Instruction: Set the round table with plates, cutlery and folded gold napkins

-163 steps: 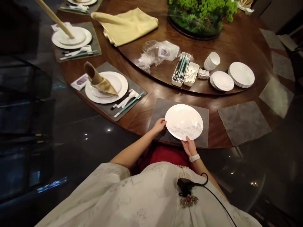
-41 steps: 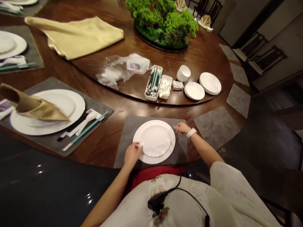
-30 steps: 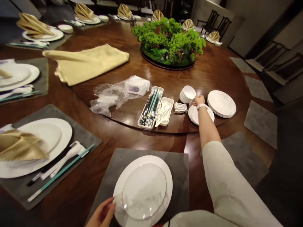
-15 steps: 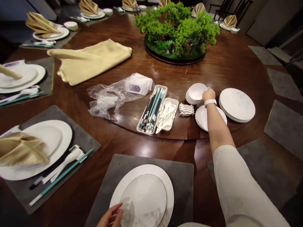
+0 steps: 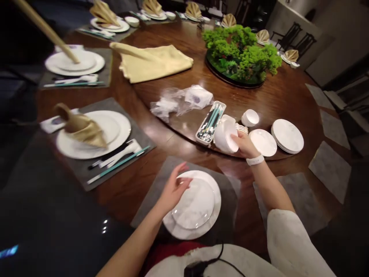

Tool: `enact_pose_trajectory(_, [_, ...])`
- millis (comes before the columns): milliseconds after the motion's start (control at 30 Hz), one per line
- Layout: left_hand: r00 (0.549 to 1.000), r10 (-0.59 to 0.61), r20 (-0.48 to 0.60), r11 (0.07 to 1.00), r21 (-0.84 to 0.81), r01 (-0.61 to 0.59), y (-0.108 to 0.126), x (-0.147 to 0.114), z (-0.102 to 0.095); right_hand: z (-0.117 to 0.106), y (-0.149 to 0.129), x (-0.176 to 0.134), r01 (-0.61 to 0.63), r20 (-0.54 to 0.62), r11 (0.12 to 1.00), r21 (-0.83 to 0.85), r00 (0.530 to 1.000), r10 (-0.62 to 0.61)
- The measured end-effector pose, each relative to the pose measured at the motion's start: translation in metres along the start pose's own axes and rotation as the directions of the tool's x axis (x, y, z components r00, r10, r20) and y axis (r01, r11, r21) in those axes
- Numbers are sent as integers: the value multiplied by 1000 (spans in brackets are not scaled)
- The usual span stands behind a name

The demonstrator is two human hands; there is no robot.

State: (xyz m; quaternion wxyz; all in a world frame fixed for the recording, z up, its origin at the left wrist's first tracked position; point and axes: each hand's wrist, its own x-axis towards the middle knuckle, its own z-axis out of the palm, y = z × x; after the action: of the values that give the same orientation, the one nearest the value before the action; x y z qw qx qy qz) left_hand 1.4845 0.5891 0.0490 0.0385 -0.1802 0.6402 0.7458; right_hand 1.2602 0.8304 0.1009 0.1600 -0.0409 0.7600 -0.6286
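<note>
In my right hand is a white bowl, tilted on its side and slightly blurred, held over the spoon tray at the turntable's edge. My left hand hovers with fingers apart over two stacked white plates on a grey placemat. More small white bowls stay behind my right hand. Beside them lie a small white plate and a stack of larger plates. White wavy chopstick rests are partly hidden behind the held bowl.
A long tray of chopsticks, a plastic bag with tissue packs and a folded yellow cloth lie on the turntable. A green miniature tree centrepiece stands beyond. At left is a set place with a napkin.
My right hand has lifted bowl ware off the stack and brought it left and nearer. My left hand has moved up over the plates. The view has shifted left.
</note>
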Motion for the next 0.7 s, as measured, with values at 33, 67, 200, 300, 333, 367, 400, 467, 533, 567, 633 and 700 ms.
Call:
enact_pose_trajectory(33, [998,49,35,996,-81,-46,11,-1,0,33,-1,-20,23,54,998,-63,998,-19])
enact_pose_trajectory(67, [994,90,61,986,-148,-80,20,-4,-6,66,-2,-39,60,102,989,-135,994,-46])
enact_pose_trajectory(200, [984,179,2,961,-215,-175,26,-33,-75,191,-18,-95,257,206,863,-435,961,-183])
enact_pose_trajectory(300, [952,270,-148,948,-133,-289,22,-60,-157,277,-46,-117,408,353,717,-565,905,-237])
enact_pose_trajectory(333, [937,296,-187,942,-102,-319,22,-69,-185,305,-57,-122,467,404,670,-577,876,-263])
enact_pose_trajectory(367, [927,309,-210,940,-81,-332,24,-77,-212,332,-67,-124,520,441,625,-582,848,-295])
enact_pose_trajectory(400, [928,302,-220,942,-81,-326,27,-85,-237,357,-77,-125,561,462,588,-583,824,-328])
enact_pose_trajectory(467, [951,231,-207,954,-142,-263,35,-98,-282,403,-94,-123,594,491,568,-570,800,-344])
enact_pose_trajectory(533, [970,136,-201,953,-242,-184,41,-107,-320,441,-105,-115,554,527,643,-528,808,-263])
enact_pose_trajectory(567, [972,96,-213,944,-290,-157,42,-110,-337,456,-110,-109,506,543,703,-500,815,-200])
enact_pose_trajectory(633, [969,40,-243,921,-366,-130,43,-115,-368,480,-118,-95,359,549,822,-443,833,-68])
enact_pose_trajectory(700, [963,-7,-269,898,-426,-113,41,-117,-395,500,-125,-77,171,544,911,-376,836,68])
